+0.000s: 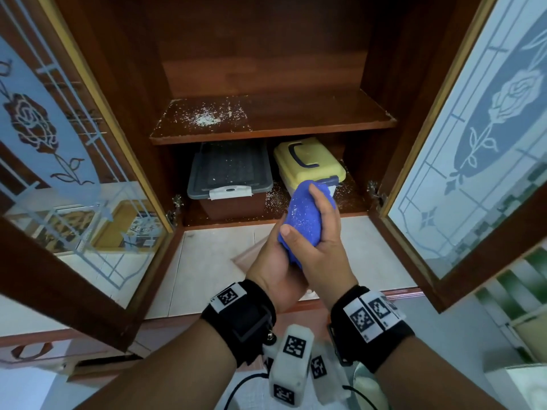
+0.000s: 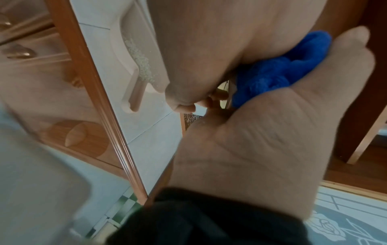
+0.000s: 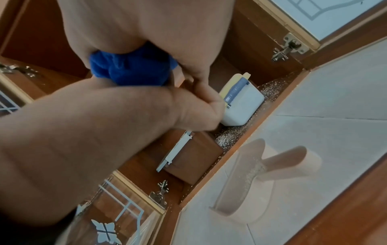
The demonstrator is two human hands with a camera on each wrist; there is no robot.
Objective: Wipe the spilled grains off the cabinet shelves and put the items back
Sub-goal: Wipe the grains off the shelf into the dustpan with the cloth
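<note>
Both hands clasp a bunched blue cloth (image 1: pixel 303 220) speckled with grains, in front of the open cabinet's lower shelf. My left hand (image 1: pixel 279 255) cups it from the left, thumb on top; my right hand (image 1: pixel 324 232) wraps it from the right. In the wrist views the blue cloth (image 2: pixel 278 73) (image 3: pixel 130 68) is squeezed between the palms. White grains (image 1: pixel 207 116) lie scattered on the upper shelf (image 1: pixel 310 127). More grains (image 1: pixel 273 198) lie on the lower shelf between a grey-lidded box (image 1: pixel 229 176) and a yellow-lidded box (image 1: pixel 307 161).
Two glass cabinet doors (image 1: pixel 59 161) (image 1: pixel 485 137) stand open at either side. A pink dustpan (image 3: pixel 251 180) holding some grains lies on the tiled counter (image 1: pixel 207 261) below my hands. The upper shelf's right half holds no items.
</note>
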